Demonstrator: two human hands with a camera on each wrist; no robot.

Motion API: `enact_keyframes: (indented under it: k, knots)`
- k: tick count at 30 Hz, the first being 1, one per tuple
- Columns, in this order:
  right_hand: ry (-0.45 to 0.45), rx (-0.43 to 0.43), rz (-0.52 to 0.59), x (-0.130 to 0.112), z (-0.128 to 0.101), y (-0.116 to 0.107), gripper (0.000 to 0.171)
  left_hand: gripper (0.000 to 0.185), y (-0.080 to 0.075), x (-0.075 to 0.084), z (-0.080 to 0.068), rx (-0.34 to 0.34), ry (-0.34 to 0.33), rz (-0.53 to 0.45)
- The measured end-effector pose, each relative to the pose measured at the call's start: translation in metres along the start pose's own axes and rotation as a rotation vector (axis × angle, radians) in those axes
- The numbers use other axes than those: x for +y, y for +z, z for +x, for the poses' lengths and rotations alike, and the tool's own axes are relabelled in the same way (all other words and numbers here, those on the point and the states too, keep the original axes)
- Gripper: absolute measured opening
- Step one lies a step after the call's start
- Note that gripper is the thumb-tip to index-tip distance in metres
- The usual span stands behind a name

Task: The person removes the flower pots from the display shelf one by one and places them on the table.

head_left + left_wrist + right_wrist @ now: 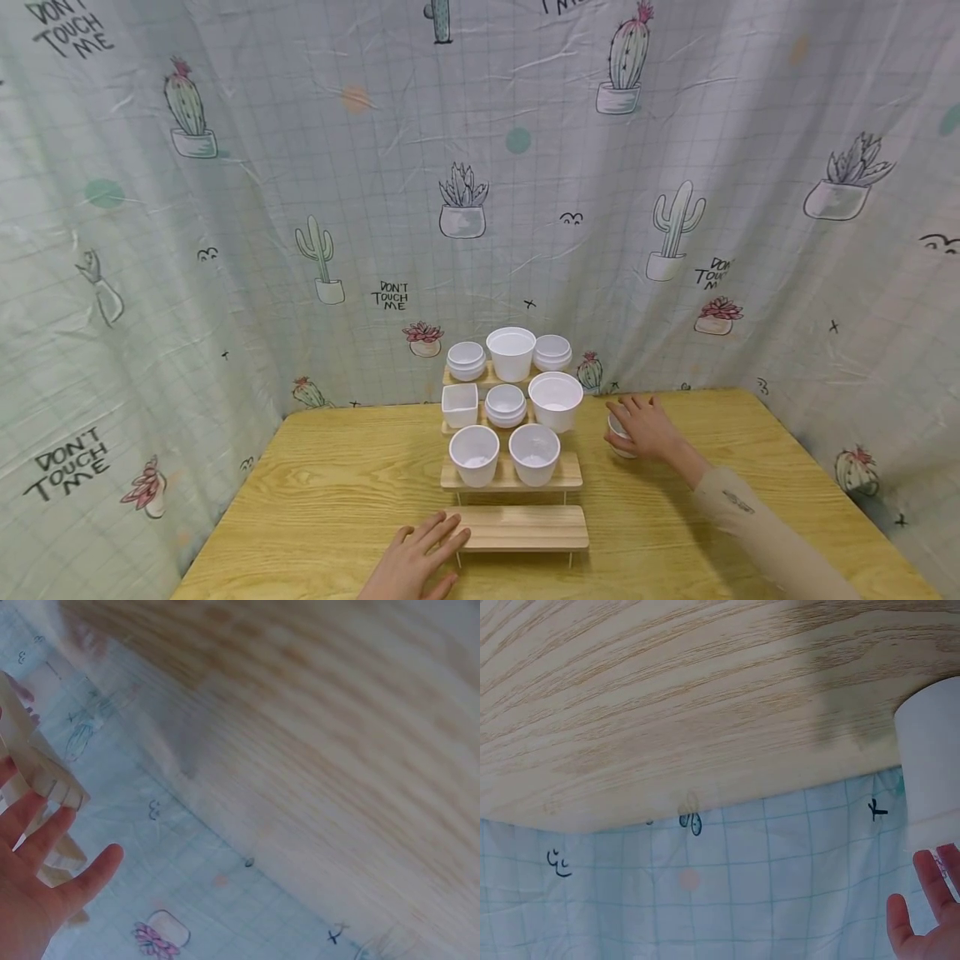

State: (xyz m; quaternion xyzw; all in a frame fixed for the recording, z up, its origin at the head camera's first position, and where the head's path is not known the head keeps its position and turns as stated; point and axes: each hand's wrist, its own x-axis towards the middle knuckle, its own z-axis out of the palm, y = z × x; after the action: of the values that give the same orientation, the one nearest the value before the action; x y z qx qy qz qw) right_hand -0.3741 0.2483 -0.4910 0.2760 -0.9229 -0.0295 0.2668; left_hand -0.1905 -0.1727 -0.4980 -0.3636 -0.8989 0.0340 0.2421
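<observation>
8 cups (pixel 512 353) racked, 1 (pixel 618 430) gripped.

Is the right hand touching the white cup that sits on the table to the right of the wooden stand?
Touching. In the head view the right hand lies over the white cup, fingers around its rim; in the right wrist view its fingertips meet the cup's edge.

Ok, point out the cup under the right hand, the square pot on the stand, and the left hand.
cup (pixel 617 427), head view, the white side left of the fingers
square pot (pixel 460 406), head view, its front wall
left hand (pixel 412 560), head view, back of the hand
</observation>
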Motion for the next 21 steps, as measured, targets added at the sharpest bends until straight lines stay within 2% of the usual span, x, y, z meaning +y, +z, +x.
enact_keyframes:
  k: [21]
  knots:
    - [-0.103,0.129,-0.011,-0.016,-0.011,-0.038,0.053,0.056,0.002,0.000,0.000,0.028,-0.002,0.001]
